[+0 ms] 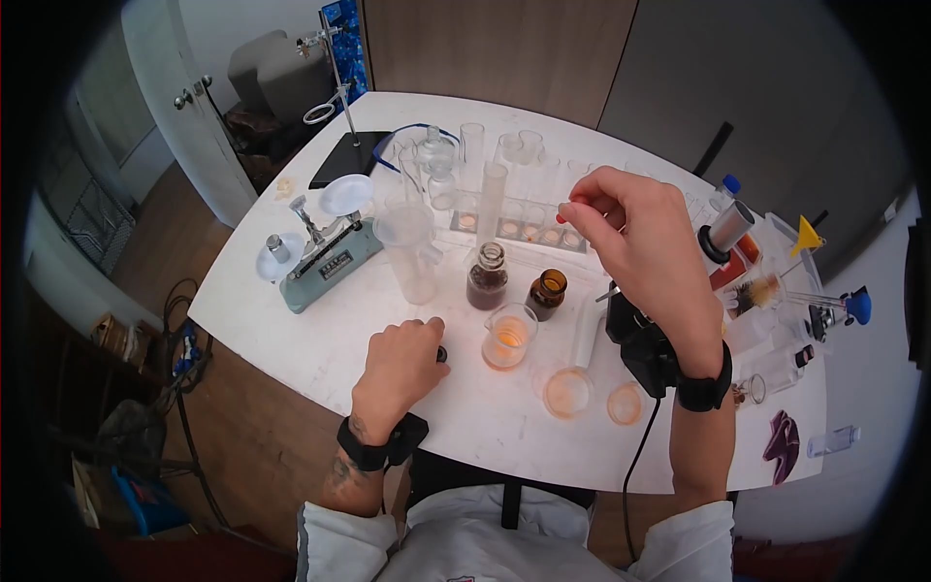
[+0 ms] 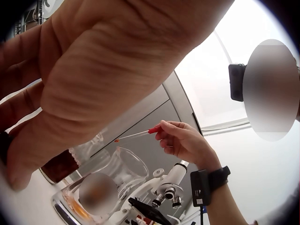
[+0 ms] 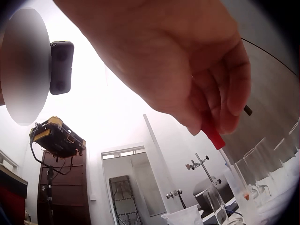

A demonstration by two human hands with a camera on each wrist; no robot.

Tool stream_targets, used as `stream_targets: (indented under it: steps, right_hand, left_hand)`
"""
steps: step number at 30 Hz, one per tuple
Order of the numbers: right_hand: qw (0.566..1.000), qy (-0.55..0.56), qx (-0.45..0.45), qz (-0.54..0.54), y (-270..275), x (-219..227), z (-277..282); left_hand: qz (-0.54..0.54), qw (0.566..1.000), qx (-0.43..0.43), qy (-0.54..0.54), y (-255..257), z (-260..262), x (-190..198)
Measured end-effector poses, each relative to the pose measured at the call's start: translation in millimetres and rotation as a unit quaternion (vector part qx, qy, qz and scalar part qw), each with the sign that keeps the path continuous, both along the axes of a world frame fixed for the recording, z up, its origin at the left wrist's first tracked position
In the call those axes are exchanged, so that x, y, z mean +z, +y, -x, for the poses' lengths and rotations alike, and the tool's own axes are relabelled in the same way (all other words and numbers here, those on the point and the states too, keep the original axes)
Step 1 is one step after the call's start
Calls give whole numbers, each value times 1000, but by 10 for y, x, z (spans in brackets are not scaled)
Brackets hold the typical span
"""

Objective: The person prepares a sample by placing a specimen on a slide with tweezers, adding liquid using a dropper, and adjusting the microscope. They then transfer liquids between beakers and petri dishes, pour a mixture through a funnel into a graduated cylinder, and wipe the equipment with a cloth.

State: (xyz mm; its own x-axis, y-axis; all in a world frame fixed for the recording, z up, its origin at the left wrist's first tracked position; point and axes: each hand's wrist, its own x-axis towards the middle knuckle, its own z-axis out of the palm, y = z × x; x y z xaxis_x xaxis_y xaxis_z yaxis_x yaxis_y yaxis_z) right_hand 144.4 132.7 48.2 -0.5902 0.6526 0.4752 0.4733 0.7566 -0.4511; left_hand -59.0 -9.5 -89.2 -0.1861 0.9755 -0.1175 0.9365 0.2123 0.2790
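Observation:
My right hand (image 1: 645,228) is raised over the test-tube rack and pinches the red bulb (image 3: 213,137) of a glass dropper (image 2: 136,135). Orange liquid shows at the dropper's tip. Low over the table's front edge, my left hand (image 1: 400,367) has curled fingers, with a small black cap (image 1: 442,355) between thumb and fingers. Right of it stands a glass beaker (image 1: 509,339) with orange liquid. Behind the beaker are an open amber bottle (image 1: 547,295) and an open clear bottle (image 1: 487,279) with dark contents.
A rack (image 1: 519,231) holds several tubes behind the bottles. On the left are a balance (image 1: 335,264), a plastic jug (image 1: 412,254) and a ring stand (image 1: 349,116). Petri dishes (image 1: 567,392) lie in front right; a microscope (image 1: 729,233) stands at the right.

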Motion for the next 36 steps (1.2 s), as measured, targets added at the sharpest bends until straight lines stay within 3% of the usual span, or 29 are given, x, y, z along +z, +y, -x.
stream_targets:
  steps: [5,8,19,23,26,36]
  right_hand:
    - [998,29,32,43,-1,-60,191]
    - [998,-13,23,62,30,-135,302]
    - [995,-68,41,52,240,-576,522]
    - [994,-82,38,69,218,-556,526]
    - [994,-80,38,69,206,-555,530]
    - [995,-57,38,71,143,-434,433]
  left_hand:
    - [-10,1000,-1,-5,-20,8,-14]
    - [33,999,23,-2,-12,3,28]
    - [34,999,24,-8,-14,12,47]
    - [33,999,25,-9,-12,14,38]
    - [-27,1000,5,-14,-36,34,-46]
    - [-27,1000,7,-9,-33,26,-48]
